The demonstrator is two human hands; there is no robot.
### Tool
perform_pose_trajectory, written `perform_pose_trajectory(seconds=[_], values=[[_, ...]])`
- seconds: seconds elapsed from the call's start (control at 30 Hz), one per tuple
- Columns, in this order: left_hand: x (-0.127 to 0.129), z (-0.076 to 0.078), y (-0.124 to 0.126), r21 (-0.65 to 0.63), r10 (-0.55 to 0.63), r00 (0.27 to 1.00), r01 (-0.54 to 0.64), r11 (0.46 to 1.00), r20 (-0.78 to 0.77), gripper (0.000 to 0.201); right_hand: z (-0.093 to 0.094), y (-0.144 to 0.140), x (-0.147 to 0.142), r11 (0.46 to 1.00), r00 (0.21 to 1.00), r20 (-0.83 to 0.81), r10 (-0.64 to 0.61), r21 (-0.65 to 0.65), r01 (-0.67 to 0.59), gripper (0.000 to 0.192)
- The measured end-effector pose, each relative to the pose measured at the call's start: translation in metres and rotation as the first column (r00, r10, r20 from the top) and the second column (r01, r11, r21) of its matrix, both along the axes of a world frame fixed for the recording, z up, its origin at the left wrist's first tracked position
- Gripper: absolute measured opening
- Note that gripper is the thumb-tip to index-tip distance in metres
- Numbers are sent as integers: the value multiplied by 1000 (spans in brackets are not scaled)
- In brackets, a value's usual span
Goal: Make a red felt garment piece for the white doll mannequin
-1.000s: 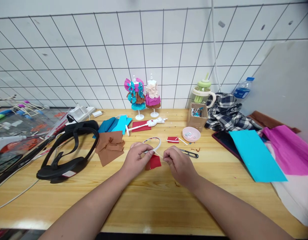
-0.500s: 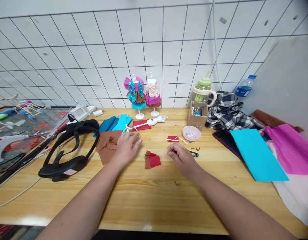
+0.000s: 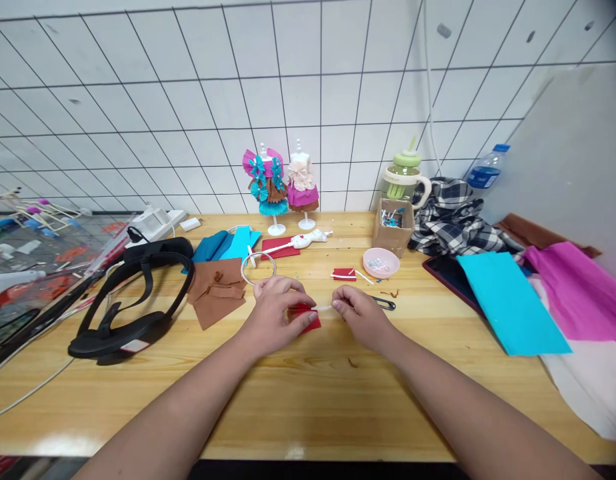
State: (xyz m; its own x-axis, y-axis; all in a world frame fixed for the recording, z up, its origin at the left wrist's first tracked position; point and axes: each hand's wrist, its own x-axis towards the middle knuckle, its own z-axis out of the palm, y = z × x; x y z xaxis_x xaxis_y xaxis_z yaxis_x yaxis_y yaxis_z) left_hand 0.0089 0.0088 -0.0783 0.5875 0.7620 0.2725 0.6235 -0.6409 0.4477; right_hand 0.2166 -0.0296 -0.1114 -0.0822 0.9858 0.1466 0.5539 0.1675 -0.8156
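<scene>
Between my two hands runs a short, thin whitish strip [image 3: 324, 308] that looks like tape. My left hand [image 3: 278, 315] has its thumb and fingertips closed on the strip's left end. The other end is pinched by my right hand [image 3: 359, 315], with the fingers curled. Beneath my left hand lies a pleated piece of brown and red cloth [image 3: 312, 323], partly covered by it. A thin pale ring [image 3: 242, 268], like a tape roll, stands just beyond my left hand. Past my right hand is a black safety pin [image 3: 387, 304].
Two small dressed mannequins [image 3: 272, 183] stand by the tiled wall, a bare white one [image 3: 308, 239] lying before them. A pink dish [image 3: 381, 263], a cardboard box [image 3: 394, 233] and folded turquoise cloth [image 3: 511, 300] are rightward. Brown cloth [image 3: 215, 310] and a black headset [image 3: 133, 300] lie left.
My left hand has left the ring and moved right, over the pleated cloth, to the strip at my right hand. The right hand has barely moved. The view has shifted slightly.
</scene>
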Motion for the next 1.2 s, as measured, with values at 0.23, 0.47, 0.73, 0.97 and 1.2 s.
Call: perform_pose_trajectory(seconds=[0.23,0.47,0.73,0.97,1.2], values=[[3,-10,3,-87,60,998,-60,994,-7,45,-2,0,-1,1000,1000,-3,16,25,-16,11],[2,-14,6,-125,-18,1000,20,992,20,17,0,0,-1,997,1000,0,17,70,-17,11],[4,-11,5,-107,-150,973,170,980,172,18,-2,0,-2,999,1000,-1,-26,26,26,9],[4,-9,5,-474,72,890,170,864,450,26,1,0,9,943,965,155,-210,294,158,11],[-1,-14,8,-663,156,835,291,690,528,33,9,-11,2,793,925,330,-186,607,-57,16]])
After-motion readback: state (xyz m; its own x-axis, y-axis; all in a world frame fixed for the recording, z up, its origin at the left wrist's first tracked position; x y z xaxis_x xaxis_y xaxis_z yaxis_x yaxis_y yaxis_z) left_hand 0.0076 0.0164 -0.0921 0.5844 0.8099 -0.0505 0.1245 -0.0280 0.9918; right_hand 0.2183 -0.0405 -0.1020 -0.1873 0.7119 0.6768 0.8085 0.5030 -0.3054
